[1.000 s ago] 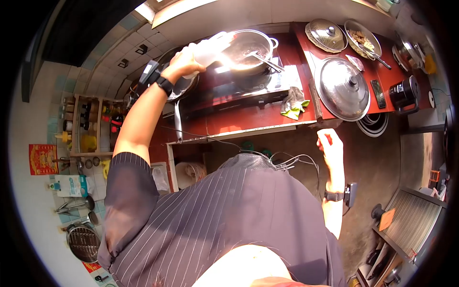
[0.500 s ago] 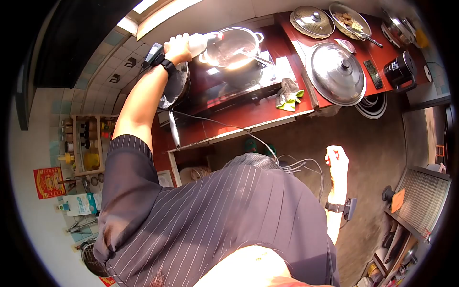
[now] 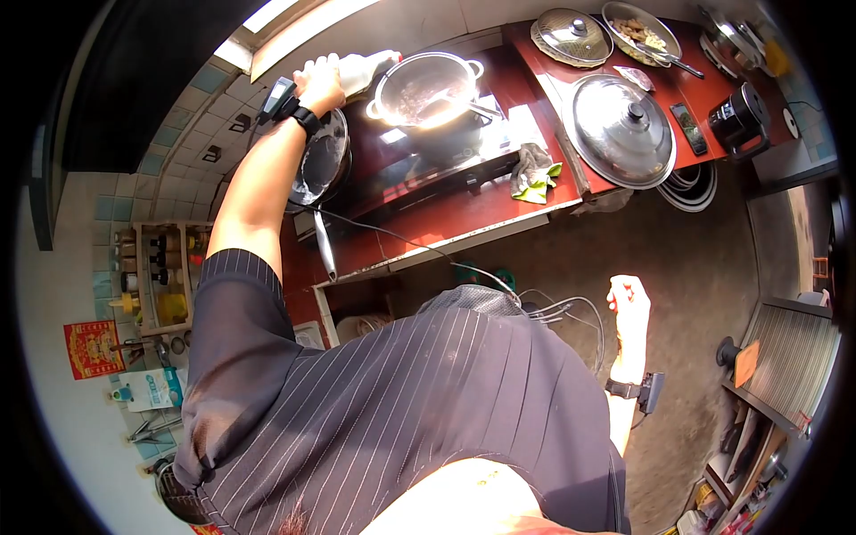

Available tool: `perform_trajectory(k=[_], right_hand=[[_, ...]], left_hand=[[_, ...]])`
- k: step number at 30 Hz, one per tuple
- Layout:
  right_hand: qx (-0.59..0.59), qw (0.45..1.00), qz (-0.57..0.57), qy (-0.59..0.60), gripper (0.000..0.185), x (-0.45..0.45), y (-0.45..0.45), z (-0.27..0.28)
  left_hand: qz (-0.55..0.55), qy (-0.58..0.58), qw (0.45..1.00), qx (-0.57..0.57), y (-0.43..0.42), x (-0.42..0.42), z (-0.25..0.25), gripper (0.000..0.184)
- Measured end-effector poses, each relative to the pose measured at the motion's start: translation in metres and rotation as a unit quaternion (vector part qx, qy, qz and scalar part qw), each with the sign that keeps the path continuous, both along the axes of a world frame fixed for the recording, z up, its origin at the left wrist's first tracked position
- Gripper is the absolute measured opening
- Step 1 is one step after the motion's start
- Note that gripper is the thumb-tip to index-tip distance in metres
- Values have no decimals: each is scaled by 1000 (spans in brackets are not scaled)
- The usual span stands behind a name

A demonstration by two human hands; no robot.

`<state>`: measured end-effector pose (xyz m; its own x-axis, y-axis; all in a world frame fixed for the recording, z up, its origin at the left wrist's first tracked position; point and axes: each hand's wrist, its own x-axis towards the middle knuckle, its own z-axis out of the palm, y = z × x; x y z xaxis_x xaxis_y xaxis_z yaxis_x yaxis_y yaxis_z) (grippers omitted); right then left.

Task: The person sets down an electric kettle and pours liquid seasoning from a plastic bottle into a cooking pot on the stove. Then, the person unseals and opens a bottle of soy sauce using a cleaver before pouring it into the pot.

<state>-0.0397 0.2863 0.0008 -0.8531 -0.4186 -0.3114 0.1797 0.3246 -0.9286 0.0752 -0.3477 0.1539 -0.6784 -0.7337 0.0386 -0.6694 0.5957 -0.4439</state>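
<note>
My left hand [image 3: 319, 85] is wrapped round a whitish bottle [image 3: 355, 75] with a red tip. The bottle lies nearly level, its tip beside the left rim of a two-handled pot [image 3: 379, 98] on the stove. Pale steam or glare blurs what is in the pot. A utensil handle [image 3: 486, 111] sticks out over the pot's right rim. Below my left wrist is a dark frying pan [image 3: 332, 165], its handle pointing towards me. My right hand [image 3: 629, 299] hangs at my side over the floor, fingers curled in, with nothing visible in them.
A grey and green cloth [image 3: 537, 174] lies at the stove's front right. On the red counter are a large steel lid [image 3: 620, 134], a phone-like dark slab [image 3: 688, 129], a black kettle [image 3: 740, 118] and a pan of food [image 3: 644, 36]. A cable [image 3: 419, 241] crosses before the counter.
My left hand has drawn back to the left with the bottle, so its red tip has moved from over the pot to beside its rim. My right hand stays nearly still.
</note>
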Motion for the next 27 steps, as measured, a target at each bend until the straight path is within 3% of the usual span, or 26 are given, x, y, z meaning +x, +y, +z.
perform_trajectory(k=[10, 13, 16, 27], right_hand=[[7, 1000, -17, -7, 9, 10, 7, 5], [8, 1000, -19, -4, 9, 11, 10, 3], [5, 1000, -23, -5, 8, 14, 12, 2], [14, 999, -39, -8, 8, 20, 20, 2]], left_hand=[[-37, 19, 999, -32, -17, 1, -4, 72], [-65, 31, 997, -39, -14, 2, 1, 44], [-51, 24, 997, -53, -22, -1, -1, 67], [-72, 31, 993, -86, -31, -11, -3, 60]])
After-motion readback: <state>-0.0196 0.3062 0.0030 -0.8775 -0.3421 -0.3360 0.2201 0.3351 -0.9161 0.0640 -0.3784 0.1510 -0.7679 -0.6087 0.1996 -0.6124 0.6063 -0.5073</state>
